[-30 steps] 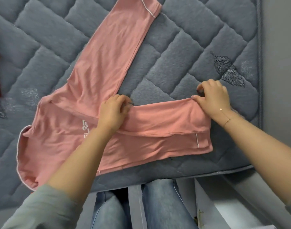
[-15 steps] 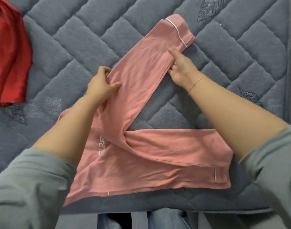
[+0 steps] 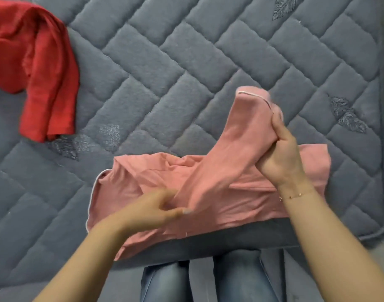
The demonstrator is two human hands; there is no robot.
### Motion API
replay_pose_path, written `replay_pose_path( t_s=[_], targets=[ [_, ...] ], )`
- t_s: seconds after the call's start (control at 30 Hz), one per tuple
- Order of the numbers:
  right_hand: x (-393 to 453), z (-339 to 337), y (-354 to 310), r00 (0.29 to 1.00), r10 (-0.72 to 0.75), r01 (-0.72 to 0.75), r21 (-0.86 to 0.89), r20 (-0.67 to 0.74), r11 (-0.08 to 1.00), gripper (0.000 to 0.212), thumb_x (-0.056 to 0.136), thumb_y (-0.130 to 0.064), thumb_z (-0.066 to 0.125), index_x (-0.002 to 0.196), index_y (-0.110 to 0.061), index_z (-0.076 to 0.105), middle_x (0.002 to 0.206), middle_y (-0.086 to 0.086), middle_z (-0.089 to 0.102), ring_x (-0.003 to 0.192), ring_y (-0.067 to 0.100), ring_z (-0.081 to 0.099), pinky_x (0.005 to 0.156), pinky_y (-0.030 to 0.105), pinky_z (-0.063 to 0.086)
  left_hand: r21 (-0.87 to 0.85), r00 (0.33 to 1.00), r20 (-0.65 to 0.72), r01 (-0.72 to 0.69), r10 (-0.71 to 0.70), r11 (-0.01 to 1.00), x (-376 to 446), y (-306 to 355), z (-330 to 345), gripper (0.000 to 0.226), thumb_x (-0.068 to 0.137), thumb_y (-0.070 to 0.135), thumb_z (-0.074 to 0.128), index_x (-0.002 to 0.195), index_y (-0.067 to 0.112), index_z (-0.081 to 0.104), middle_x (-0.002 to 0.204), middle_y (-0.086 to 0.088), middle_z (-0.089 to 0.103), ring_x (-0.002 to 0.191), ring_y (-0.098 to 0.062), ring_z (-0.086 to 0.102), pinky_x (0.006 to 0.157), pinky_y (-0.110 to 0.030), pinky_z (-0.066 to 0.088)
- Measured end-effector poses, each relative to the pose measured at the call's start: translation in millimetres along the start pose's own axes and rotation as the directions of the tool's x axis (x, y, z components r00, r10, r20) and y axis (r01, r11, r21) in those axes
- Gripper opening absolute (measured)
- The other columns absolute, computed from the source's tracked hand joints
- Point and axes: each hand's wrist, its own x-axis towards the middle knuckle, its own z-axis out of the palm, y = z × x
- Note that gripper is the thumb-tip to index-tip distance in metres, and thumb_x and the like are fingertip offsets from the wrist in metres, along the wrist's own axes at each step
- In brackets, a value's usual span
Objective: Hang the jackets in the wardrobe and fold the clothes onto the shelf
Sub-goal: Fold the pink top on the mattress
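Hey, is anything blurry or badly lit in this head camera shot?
Head view: the left hand and the cuff of the raised pink sleeve are smeared by motion blur; the right hand, red garment and quilted mattress look fairly sharp; lighting is soft and even, without glare or hard shadows; quilting lines bow slightly toward the edges.

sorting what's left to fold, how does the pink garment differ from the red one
The pink garment lies at the mattress's near edge, partly folded, one part lifted; the red garment lies bunched at the far left. The left hand and right hand grip the pink garment; nothing touches the red garment. Both rest on the mattress.
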Motion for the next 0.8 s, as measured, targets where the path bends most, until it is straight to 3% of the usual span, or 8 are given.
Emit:
replay_pose_path(
  t_s=[0.1,0.2,0.3,0.4,0.5,0.53,0.63,0.8],
  targets=[
    [-58.6,-28.4,32.4,0.996,-0.031,0.036,0.065,-0.079,0.997,0.035,0.09,-0.03,0.055,0.119,-0.022,0.072,0.112,-0.002,0.073,0.107,0.01,0.067,0.086,0.029,0.057,0.127,0.988,0.148,0.03,-0.049,0.992,-24.9,-19.9,11.7,0.016,0.09,0.057,0.058,0.082,0.043,0.058,0.075,0.021,0.056,0.076,0.006,0.05,0.069,-0.013,0.04],
    [-102.3,-48.9,73.5,0.984,-0.072,0.09,0.101,-0.165,0.991,0.032,0.087,-0.03,0.054,0.104,-0.019,0.078,0.113,0.001,0.073,0.109,0.015,0.068,0.087,0.035,0.058,0.306,0.966,0.23,0.039,-0.113,0.951,-40.1,-42.6,24.5,0.038,0.094,0.058,0.05,0.104,0.022,0.06,0.097,0.001,0.063,0.098,-0.019,0.054,0.093,-0.038,0.045],
    [-128.2,-60.7,107.3,0.985,-0.09,0.117,0.188,-0.147,0.975,0.036,0.09,-0.033,0.052,0.112,-0.017,0.076,0.124,0.005,0.069,0.119,0.019,0.063,0.097,0.042,0.052,0.135,0.949,0.306,0.04,-0.08,0.99,-50.3,-60.8,24.1,0.03,0.097,0.05,0.052,0.111,0.024,0.06,0.105,0.002,0.067,0.099,-0.017,0.062,0.095,-0.038,0.048],
    [-132.5,-67.2,131.6,0.976,-0.094,0.132,0.193,-0.196,0.972,0.035,0.089,-0.03,0.054,0.114,-0.017,0.074,0.126,0.006,0.068,0.121,0.02,0.061,0.1,0.043,0.049,-0.234,0.998,-0.062,-0.03,0.016,0.972,-45.6,-80.0,7.4,0.012,0.095,0.023,0.064,0.107,0.024,0.065,0.107,0.007,0.071,0.097,-0.008,0.068,0.095,-0.038,0.053],
    [-121.2,-68.1,155.4,0.96,-0.061,0.104,0.145,-0.274,0.984,0.028,0.095,-0.026,0.053,0.105,-0.019,0.078,0.119,0.006,0.071,0.112,0.018,0.066,0.096,0.036,0.054,-0.136,0.761,-0.641,0.014,-0.099,0.991,-25.8,-112.2,-29.5,0.02,0.087,0.017,0.072,0.104,0.024,0.063,0.108,0.003,0.068,0.098,-0.011,0.064,0.094,-0.046,0.051],
    [-114.4,-68.1,164.0,0.949,-0.055,0.091,0.104,-0.31,0.99,0.028,0.097,-0.025,0.052,0.103,-0.018,0.079,0.116,0.006,0.072,0.109,0.017,0.068,0.091,0.033,0.056,-0.072,0.709,-0.688,0.144,-0.153,0.987,-18.8,-123.6,-43.1,0.028,0.083,0.025,0.075,0.108,0.024,0.063,0.114,0.001,0.065,0.106,-0.015,0.062,0.097,-0.046,0.048],
    [-88.5,-66.6,190.3,0.9,-0.062,0.031,-0.079,-0.431,0.996,0.033,0.1,-0.022,0.052,0.129,-0.01,0.062,0.127,0.011,0.066,0.115,0.02,0.063,0.095,0.033,0.051,0.143,0.811,-0.539,0.354,-0.227,0.924,-1.2,-152.3,-63.9,0.045,0.08,0.045,0.076,0.115,0.02,0.064,0.12,-0.004,0.061,0.122,-0.029,0.051,0.103,-0.046,0.04],
    [-55.1,-74.9,206.6,0.827,-0.086,-0.007,-0.163,-0.556,0.987,0.04,0.098,-0.023,0.059,0.133,-0.004,0.056,0.121,0.01,0.063,0.11,0.021,0.061,0.095,0.033,0.05,0.124,0.87,-0.489,0.131,-0.055,0.984,-6.6,-163.0,-70.2,0.018,0.087,0.036,0.072,0.092,0.022,0.062,0.088,0.0,0.069,0.087,-0.026,0.063,0.079,-0.041,0.047]
  ],
)
